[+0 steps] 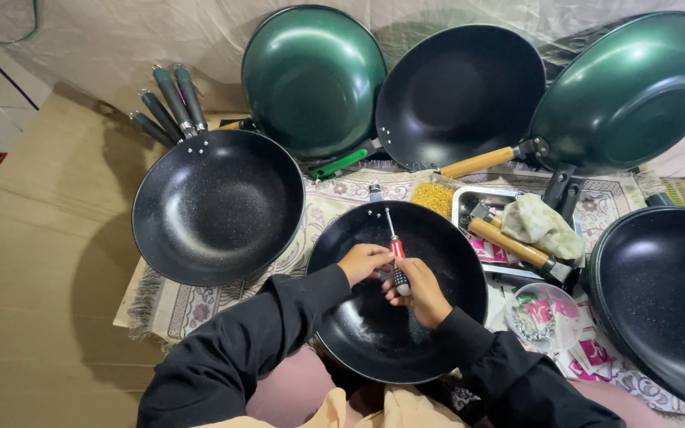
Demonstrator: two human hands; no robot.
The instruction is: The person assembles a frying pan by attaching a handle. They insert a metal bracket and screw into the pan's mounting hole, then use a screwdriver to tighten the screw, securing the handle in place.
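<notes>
A black speckled pan (374, 333) rests on my lap, its rim with rivet holes pointing away from me. My right hand (420, 292) grips a screwdriver (396, 255) with a red and black handle, its thin shaft aimed at the far rim of the pan. My left hand (365, 261) touches the upper part of the screwdriver handle with its fingertips. Both arms wear black sleeves.
A black pan (217, 206) lies at left with several dark handles (170, 105) behind it. Green pans (315, 75) (628, 91) and a black pan (460, 93) lean at the back. A metal tray (469, 202) holds wooden handles (517, 246) and a cloth (542, 226). A clear bowl of screws (542, 315) and another black pan (663, 301) sit at right.
</notes>
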